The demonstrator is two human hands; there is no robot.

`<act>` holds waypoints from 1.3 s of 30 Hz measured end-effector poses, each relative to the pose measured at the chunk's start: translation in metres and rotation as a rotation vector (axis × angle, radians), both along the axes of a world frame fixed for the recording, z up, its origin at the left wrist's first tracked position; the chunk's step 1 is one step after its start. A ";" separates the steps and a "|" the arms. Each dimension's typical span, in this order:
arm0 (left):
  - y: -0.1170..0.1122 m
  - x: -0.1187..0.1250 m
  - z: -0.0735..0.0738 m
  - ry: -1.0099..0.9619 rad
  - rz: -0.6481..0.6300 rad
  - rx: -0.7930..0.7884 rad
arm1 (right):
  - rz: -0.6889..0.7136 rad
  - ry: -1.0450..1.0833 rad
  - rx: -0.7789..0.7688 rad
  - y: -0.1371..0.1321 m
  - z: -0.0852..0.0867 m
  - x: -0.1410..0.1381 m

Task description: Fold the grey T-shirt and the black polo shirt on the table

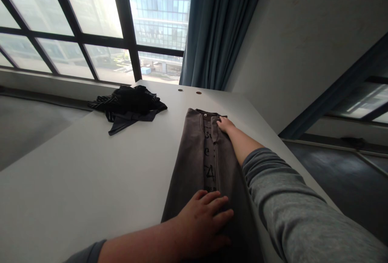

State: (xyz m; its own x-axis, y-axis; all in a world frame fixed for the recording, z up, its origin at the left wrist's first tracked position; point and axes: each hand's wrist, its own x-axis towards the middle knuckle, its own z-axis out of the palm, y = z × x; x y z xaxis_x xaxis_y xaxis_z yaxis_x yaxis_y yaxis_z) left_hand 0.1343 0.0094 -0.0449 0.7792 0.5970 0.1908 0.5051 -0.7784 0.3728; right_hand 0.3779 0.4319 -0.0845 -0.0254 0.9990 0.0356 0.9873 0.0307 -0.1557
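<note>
the left hand (201, 220) lies flat on the folded grey shirt (194, 162), fingers spread, holding nothing; the right hand (226, 125) rests open near the collar (203, 112).

A large window (69, 24) fills the upper left of the frame, its panes divided by dark frames (91, 40) and bright with daylight. Through the glass at top centre stands a blue-tinted glass office building (160, 4). A blue-grey curtain (216, 32) hangs in long folds at the window's right edge, just beside an off-white wall (297, 41) that fills the upper right. A second window (360, 101) shows at the far right. Grey floor (27, 129) lies at the left, darker floor (339, 174) at the lower right. A white table (85, 166) crosses the frame, with two round cable grommets (189, 91) near its far edge.
</note>
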 end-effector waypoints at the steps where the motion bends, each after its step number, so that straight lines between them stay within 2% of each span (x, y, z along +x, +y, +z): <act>1: 0.000 0.000 -0.003 0.023 0.002 -0.021 | 0.008 -0.005 -0.019 0.004 -0.003 0.003; 7: 0.003 0.002 -0.015 0.079 0.013 -0.157 | -0.038 -0.025 -0.073 0.018 -0.019 0.011; 17: 0.006 0.002 -0.013 0.059 0.016 -0.207 | -0.021 -0.090 -0.152 0.017 -0.012 0.011; 19: 0.005 0.002 -0.016 0.057 0.026 -0.198 | -0.021 -0.136 -0.126 0.012 -0.007 0.006; 22: 0.002 0.001 -0.020 0.051 0.029 -0.153 | 0.071 -0.206 0.029 0.000 0.001 -0.008; 24: 0.001 0.002 -0.021 0.053 0.021 -0.126 | 0.146 -0.207 0.090 -0.010 0.003 -0.020; 26: 0.000 0.002 -0.022 0.059 0.017 -0.117 | 0.181 -0.183 0.029 -0.021 0.002 -0.031; 29: -0.002 0.003 -0.024 0.059 0.019 -0.113 | 0.161 -0.149 -0.053 -0.036 0.000 -0.044; 33: -0.001 0.004 -0.029 0.056 0.009 -0.096 | 0.107 -0.100 0.178 -0.061 0.009 -0.050; 36: 0.004 0.003 -0.028 0.042 0.046 -0.084 | 0.140 -0.017 0.205 -0.102 0.019 -0.042; 39: 0.011 -0.004 -0.024 0.022 0.133 -0.073 | 0.296 0.078 0.228 -0.176 0.017 -0.018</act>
State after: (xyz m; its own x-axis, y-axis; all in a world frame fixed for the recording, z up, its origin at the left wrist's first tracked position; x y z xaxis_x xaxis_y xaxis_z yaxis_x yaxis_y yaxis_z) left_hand 0.1303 0.0202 -0.0693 0.6956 0.7071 0.1271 0.6106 -0.6750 0.4141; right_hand 0.3603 0.2562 -0.0678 -0.3004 0.9150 0.2693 0.9158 0.3556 -0.1866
